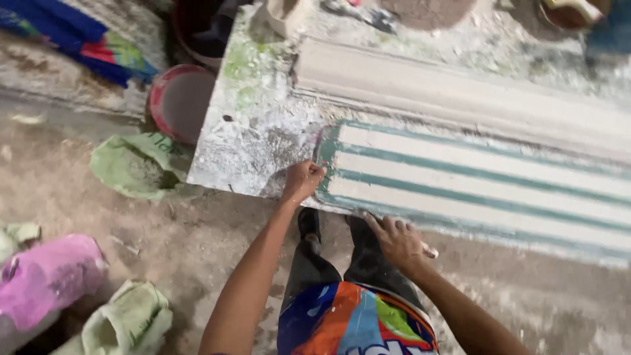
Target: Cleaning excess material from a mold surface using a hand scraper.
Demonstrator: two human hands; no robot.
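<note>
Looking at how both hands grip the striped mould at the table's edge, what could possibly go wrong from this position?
The left hand grips the end of the green-striped mould and the right hand holds its near edge, which lies along the table edge; it might slip off toward the person's feet.

The long mould is held only near one end, so it may bend or crack if lifted.

The white cast moulding lies beside it and could be knocked.
</note>
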